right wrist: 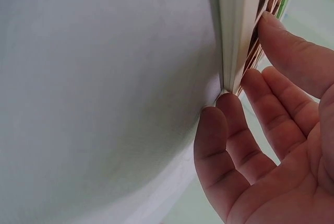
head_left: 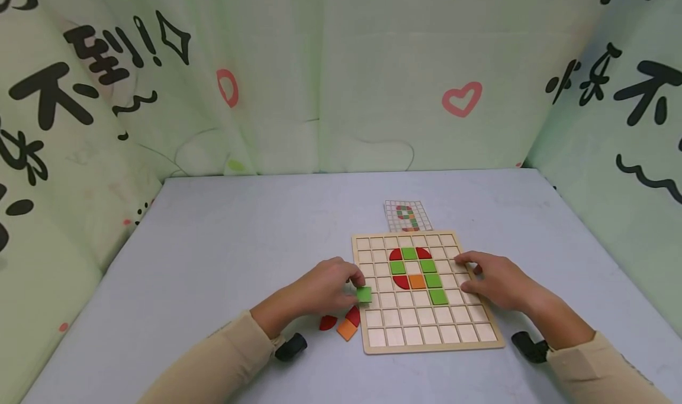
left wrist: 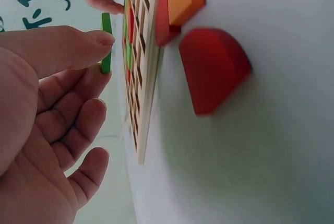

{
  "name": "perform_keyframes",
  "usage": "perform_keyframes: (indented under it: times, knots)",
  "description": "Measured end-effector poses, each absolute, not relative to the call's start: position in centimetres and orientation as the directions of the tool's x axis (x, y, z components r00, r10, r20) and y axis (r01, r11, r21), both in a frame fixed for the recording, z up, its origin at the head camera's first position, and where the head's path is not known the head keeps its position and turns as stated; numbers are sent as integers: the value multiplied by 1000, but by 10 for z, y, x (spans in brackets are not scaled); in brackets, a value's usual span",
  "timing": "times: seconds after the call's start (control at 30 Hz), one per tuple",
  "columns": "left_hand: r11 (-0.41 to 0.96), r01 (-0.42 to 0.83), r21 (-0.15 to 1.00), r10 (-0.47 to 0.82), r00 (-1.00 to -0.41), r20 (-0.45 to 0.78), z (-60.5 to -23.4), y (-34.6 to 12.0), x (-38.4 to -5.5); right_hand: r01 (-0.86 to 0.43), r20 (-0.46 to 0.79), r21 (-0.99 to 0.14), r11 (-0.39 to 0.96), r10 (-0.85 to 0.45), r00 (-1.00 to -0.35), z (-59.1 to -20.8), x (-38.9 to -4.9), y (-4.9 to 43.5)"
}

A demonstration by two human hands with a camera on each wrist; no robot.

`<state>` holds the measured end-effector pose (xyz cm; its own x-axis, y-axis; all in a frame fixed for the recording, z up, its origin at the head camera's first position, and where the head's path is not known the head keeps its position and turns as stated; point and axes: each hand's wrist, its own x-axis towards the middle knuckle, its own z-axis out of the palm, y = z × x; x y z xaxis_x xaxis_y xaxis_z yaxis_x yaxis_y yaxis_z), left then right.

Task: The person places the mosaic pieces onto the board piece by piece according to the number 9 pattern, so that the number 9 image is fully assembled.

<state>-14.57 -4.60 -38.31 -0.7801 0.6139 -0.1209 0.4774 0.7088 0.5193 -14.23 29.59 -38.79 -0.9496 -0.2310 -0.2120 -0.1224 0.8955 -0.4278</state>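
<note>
Left hand [head_left: 331,285] pinches a thin green square tile [head_left: 364,294] at the left rim of the pale wooden grid board [head_left: 431,349]. Right hand [head_left: 498,278], fingers loosely bent, rests at the board's right edge, no firm grasp. Risks, as I judge: tile, lowered tilted, could seat crooked; right-hand pressure could slide the board along the white counter [head_left: 240,232], shoving the loose orange square tile [head_left: 347,330].

A beige left sleeve [head_left: 218,359] and a matching right sleeve [head_left: 602,371] are worn, while a small rounded black left device [head_left: 291,348] and a similar right device [head_left: 529,347] are seen at the wrists.
</note>
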Motion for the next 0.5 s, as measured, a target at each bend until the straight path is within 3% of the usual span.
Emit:
perform_keyframes:
  times: [0.5]
  knots:
    - [699, 492, 520, 637, -759, -138, -379, -20, -145, -125, -209, -427, 896, -232, -950, -387, -142, 296]
